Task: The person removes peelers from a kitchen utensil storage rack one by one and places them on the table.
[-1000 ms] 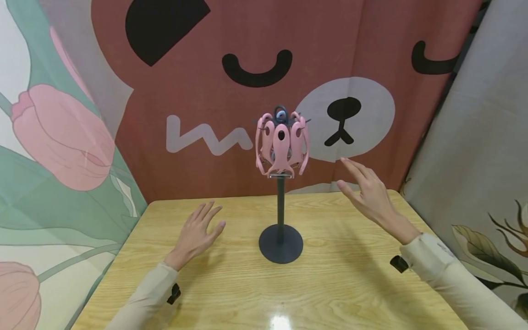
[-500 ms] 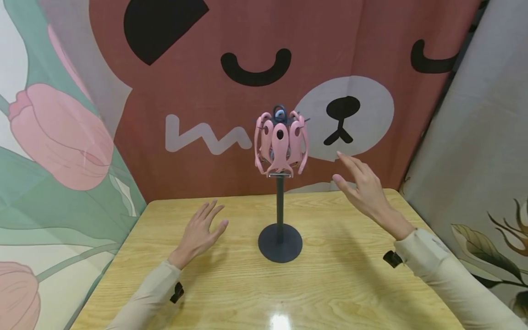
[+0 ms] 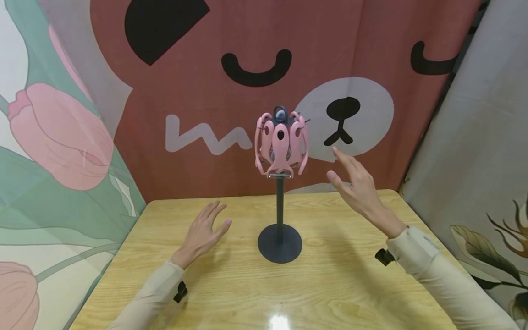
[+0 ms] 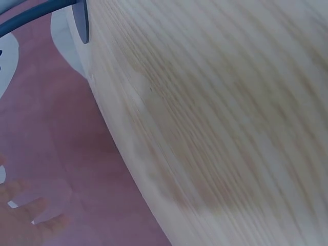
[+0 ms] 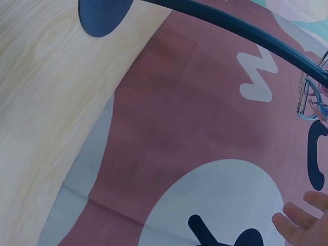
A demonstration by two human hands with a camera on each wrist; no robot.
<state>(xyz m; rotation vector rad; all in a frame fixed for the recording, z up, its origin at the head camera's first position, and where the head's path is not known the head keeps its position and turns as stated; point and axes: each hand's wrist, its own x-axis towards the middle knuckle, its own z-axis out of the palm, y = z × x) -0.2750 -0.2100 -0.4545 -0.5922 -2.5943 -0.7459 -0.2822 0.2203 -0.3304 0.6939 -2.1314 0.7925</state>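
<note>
In the head view a pink contraption (image 3: 281, 149) hangs at the top of a dark stand (image 3: 280, 206). It has several curved pink arms with oval holes, a dark hook above and metal clips below. My left hand (image 3: 202, 233) hovers over the table left of the stand's round base (image 3: 268, 250), fingers spread and holding nothing. Right of the stand, and higher, my right hand (image 3: 358, 188) is raised, fingers extended and apart from the pink contraption. The left wrist view catches blurred left fingers (image 4: 36, 210); the right wrist view has right fingertips (image 5: 297, 218) at its lower corner.
The stand rests on a light wooden table (image 3: 247, 293). Behind it hangs a red-brown cloth (image 3: 198, 169) printed with a bear face. Flower-patterned cloth (image 3: 62, 137) covers the left side, and a grey curtain (image 3: 474, 160) closes off the right.
My right hand has drifted left and slightly up, nearer the stand. My left hand has shifted a little to the right. The stand and pink contraption stay in place.
</note>
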